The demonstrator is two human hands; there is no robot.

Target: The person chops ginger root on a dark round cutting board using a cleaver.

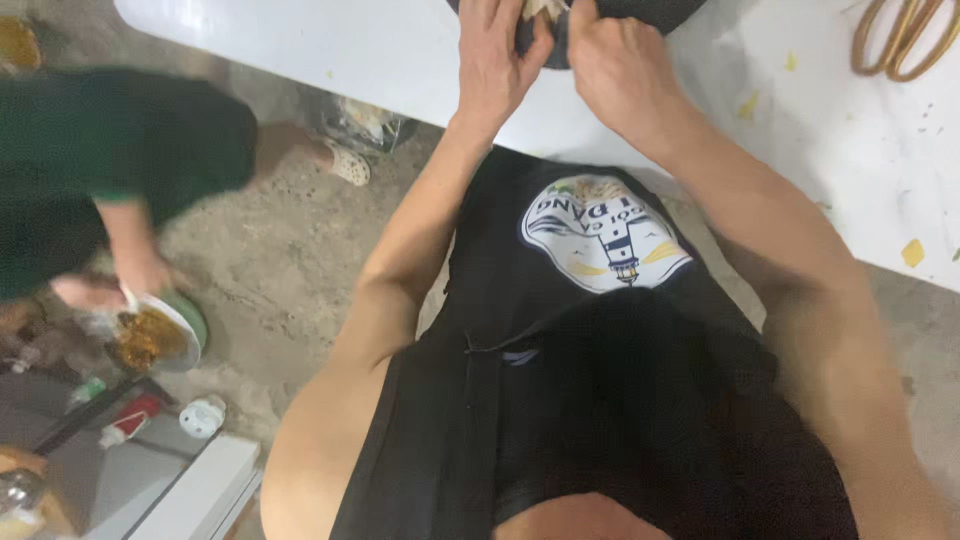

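Observation:
I look down my own front, over a black sleeveless top with a round white emblem (603, 232). Both arms reach to the near edge of a white table (330, 40). My left hand (495, 62) and my right hand (618, 68) sit close together. Both pinch the rim of a dark round object (556, 45) that runs off the top of the frame. A bit of pale tan material (545, 8) shows between my fingers; what it is I cannot tell.
To the left another person in dark green (110, 160) crouches on the concrete floor (280, 260), a hand on a bowl of brown food (155, 335). Small bottles (130, 420) and a white board (205, 490) lie below. Tan rings (900, 35) rest on the table's far right.

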